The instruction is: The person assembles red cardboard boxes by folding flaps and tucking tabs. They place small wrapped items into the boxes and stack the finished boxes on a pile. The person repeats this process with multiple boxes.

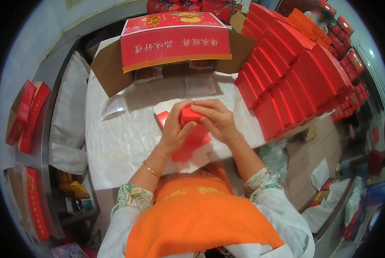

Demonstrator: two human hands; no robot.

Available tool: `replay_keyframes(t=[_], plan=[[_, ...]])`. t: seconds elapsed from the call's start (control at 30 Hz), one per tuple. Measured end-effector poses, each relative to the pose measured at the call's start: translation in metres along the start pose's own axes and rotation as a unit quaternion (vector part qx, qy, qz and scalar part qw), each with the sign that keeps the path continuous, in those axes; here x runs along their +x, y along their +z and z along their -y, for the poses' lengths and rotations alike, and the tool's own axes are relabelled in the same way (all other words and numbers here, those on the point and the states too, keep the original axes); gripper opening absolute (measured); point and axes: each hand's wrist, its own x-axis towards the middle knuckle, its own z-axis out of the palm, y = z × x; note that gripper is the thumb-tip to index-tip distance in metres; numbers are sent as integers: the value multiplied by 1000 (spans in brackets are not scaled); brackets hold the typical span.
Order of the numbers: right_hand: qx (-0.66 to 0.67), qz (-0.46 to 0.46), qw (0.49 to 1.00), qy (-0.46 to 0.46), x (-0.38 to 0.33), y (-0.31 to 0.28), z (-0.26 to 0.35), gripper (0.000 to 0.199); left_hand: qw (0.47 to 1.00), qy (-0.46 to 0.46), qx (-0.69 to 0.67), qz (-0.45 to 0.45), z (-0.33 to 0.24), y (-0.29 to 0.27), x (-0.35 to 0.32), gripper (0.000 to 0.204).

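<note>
Glossy red card is what both hands are wrapped around: a small red carton [188, 115], up over the middle of the table covered in white sheeting [121, 150]. Left hand [173, 131] is cupped round its left side, fingers together, thumb bent in across the near side. Right hand [220, 121] has its fingers laid close together over the top and right edge, so it's basically clamped from both sides. Can't tell if anything's inside it.

Right under the hands lies a red cardboard panel with pale flaps [192, 148]; whether it's joined to the carton, I honestly can't make out. A clear plastic tray [114, 107] sits off to the left, a big open carton [175, 45] stands beyond, and tall stacks of red boxes [282, 86] fill the right side.

Handling-wise, I'd guess it's light, stiff along the creases but bendy mid-panel, and a bit slippery with that shine. Corners would probably dent or crease if squeezed hard. I'd hold it by the side walls near the folds, flat fingers, and keep thumbs off the panel centres.
</note>
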Motion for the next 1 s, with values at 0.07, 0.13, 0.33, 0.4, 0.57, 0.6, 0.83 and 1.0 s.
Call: replay_keyframes(t=[0.07, 0.13, 0.33, 0.4, 0.57, 0.6, 0.83, 1.0], plan=[[1, 12, 1000, -5, -1, -2, -2, 35, 998, -44, -34, 31, -3, -5, 1, 58], [8, 12, 1000, -5, 1, -2, -1, 35, 996, -57, -64, 40, -4, -8, 3, 59], [20, 20, 1000, 9, 1, -2, 0, 34, 997, -42, -50, 48, 0, -11, 3, 61], [19, 21, 999, 16, 2, -2, 2, 35, 997, -35, -42, 51, 1, -11, 4, 62], [-27, 10, 999, 18, 1, 0, 3, 39, 997, -54, -23, 42, -6, -8, 4, 65], [-29, 3, 999, 22, 0, 2, 3, 39, 998, -51, -9, 38, -5, -6, 3, 66], [-48, -37, 997, 42, -4, 10, 4, 42, 998, -30, 44, 40, -3, -5, 2, 73], [-59, -54, 996, 36, -4, 13, 5, 42, 998, -25, 40, 42, -3, -5, 0, 76]])
